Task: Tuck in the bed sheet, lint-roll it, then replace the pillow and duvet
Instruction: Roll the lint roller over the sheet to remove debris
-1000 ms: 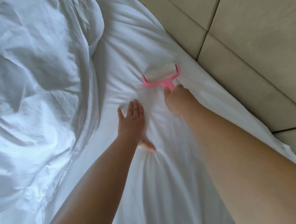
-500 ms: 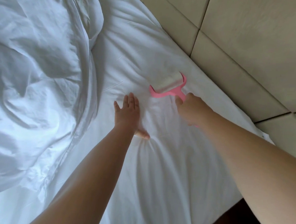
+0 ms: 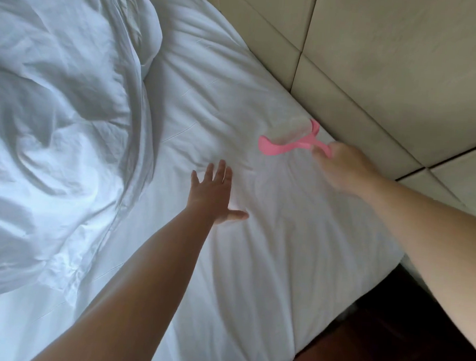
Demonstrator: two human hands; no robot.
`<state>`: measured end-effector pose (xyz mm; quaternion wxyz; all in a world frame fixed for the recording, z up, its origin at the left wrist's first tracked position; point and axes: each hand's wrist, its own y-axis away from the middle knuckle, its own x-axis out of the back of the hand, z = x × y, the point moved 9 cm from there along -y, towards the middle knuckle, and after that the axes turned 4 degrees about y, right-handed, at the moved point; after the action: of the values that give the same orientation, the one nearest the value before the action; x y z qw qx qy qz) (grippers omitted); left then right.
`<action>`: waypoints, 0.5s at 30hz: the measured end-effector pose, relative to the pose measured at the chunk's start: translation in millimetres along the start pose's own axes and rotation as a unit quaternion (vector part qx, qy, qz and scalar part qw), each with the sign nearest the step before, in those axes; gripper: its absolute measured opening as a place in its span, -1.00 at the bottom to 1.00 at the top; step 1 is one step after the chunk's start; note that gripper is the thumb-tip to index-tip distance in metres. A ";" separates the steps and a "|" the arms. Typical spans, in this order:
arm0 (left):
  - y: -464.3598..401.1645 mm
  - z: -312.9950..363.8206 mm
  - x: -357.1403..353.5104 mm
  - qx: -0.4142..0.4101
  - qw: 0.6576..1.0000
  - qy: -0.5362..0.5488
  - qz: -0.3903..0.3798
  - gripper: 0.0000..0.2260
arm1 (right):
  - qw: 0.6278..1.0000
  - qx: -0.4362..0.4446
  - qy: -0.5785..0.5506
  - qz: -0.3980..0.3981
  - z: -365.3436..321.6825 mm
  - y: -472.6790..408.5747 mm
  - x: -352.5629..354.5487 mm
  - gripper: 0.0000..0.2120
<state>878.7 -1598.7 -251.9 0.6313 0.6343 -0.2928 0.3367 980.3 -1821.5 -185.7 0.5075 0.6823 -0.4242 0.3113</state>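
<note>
1. My right hand (image 3: 345, 166) is smeared with motion blur, so I cannot make out its separate fingers; all I can tell is that they are curled round the pink handle of the lint roller (image 3: 289, 140).
2. The roller's white drum is blurred too, and its edges melt into the bed sheet (image 3: 254, 252) beneath it; whether it touches the cloth I cannot tell for sure.
3. Both my forearms run out of the bottom and right of the view, cut off before the elbow.
4. The duvet (image 3: 53, 111) is bunched up on the left, its far side out of view.
5. My left hand (image 3: 216, 191) lies flat on the sheet, palm down, fingers straight and slightly spread, thumb stuck out to the right, holding nothing.
6. My right arm reaches in from the right, the hand near the padded beige headboard (image 3: 394, 64), with the roller just beyond it on the sheet's edge.
7. The dark floor (image 3: 388, 346) shows at the lower right past the mattress corner.
</note>
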 end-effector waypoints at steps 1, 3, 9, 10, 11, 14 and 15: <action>-1.6 5.6 1.2 -0.015 1.000 -0.011 0.007 0.03 | 1.000 0.000 -0.021 0.009 2.3 -2.1 5.7 -0.57; -4.4 19.9 1.8 -0.050 0.998 -0.035 0.018 -0.02 | 0.999 -0.003 -0.050 0.014 4.3 -5.0 10.1 -0.58; -3.2 90.8 -5.0 -0.226 0.969 -0.093 0.036 -0.38 | 0.999 -0.014 -0.051 -0.008 11.0 -2.5 -13.6 -0.59; -1.9 103.5 -9.0 -0.265 0.957 -0.111 0.038 -0.41 | 0.999 -0.017 -0.046 -0.009 13.1 -2.3 -16.4 -0.59; -2.1 113.1 -12.8 -0.295 0.946 -0.127 0.041 -0.42 | 0.999 -0.021 -0.043 -0.008 15.3 -2.8 -17.6 -0.59; -13.9 119.9 -13.7 -0.306 0.939 -0.142 0.058 -0.41 | 0.998 -0.027 -0.059 0.003 21.0 -9.1 -18.1 -0.59; -20.5 116.7 -10.1 -0.291 0.945 -0.136 0.065 -0.41 | 0.997 -0.028 -0.071 0.006 22.4 -11.6 -18.1 -0.59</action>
<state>895.7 -1715.1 -269.6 0.7193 0.4420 -0.5022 0.1874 982.4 -1836.8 -212.6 0.4934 0.6855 -0.4717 0.2532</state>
